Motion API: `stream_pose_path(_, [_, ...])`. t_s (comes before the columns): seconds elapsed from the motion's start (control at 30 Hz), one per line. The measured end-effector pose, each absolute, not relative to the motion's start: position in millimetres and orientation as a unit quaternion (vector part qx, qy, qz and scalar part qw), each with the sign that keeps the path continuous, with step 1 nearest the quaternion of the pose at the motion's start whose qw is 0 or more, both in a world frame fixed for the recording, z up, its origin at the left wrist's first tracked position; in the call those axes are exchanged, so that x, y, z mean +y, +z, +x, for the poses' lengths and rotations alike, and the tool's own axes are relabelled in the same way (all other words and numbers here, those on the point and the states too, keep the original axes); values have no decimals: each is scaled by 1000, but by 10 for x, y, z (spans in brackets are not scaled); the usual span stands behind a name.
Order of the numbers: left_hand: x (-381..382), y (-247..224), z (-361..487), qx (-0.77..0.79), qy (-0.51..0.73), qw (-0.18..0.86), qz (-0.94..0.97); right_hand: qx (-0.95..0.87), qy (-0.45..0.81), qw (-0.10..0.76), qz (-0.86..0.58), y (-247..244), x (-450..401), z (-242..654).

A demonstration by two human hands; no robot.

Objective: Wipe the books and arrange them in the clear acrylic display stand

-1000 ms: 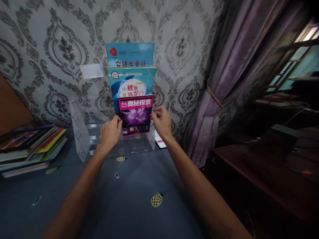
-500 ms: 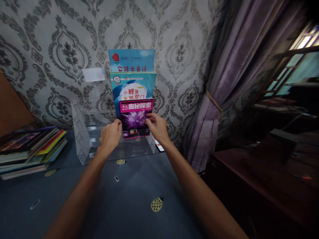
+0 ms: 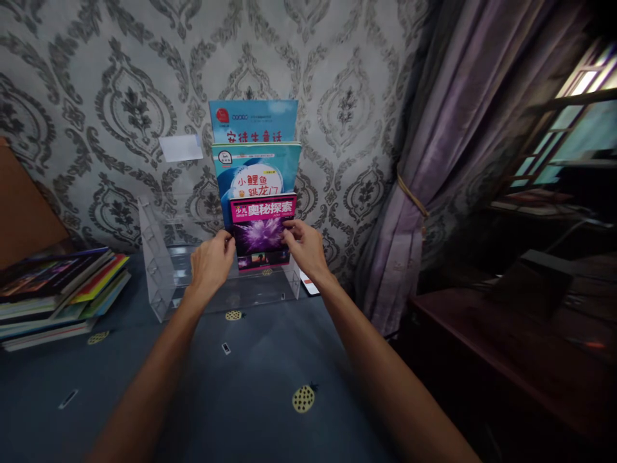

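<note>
Wallpaper point(image 3: 347, 128) fills the far side beyond our table point(image 3: 260, 411). Our rack point(image 3: 158, 283) stands on it; at its right, two blue books point(image 3: 255, 154) rise behind the pink book point(image 3: 260, 235). Our left hand point(image 3: 211, 258) curls at its left edge, grip unclear; our right hand point(image 3: 304, 247), fingers slightly parted, pinches nothing at its front.

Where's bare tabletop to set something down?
Blue tabletop between left forearm and right forearm, in front of the clear rack; also between left forearm and book stack. Crowded: around the books, left hand and right hand close in, phone by the rack.
</note>
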State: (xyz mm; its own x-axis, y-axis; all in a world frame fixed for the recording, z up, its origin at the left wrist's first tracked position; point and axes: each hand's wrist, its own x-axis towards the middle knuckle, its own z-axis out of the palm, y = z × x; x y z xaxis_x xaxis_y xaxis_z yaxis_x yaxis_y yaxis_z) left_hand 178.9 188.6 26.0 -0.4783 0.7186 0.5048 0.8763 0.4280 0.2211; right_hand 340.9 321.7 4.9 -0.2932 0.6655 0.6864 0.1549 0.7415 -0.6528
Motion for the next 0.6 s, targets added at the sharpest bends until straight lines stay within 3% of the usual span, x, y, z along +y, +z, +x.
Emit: stream_pose_path(0.6, [1780, 324, 1826, -788, -309, 169, -505, -780, 230, 528, -243, 319, 2969, 3518])
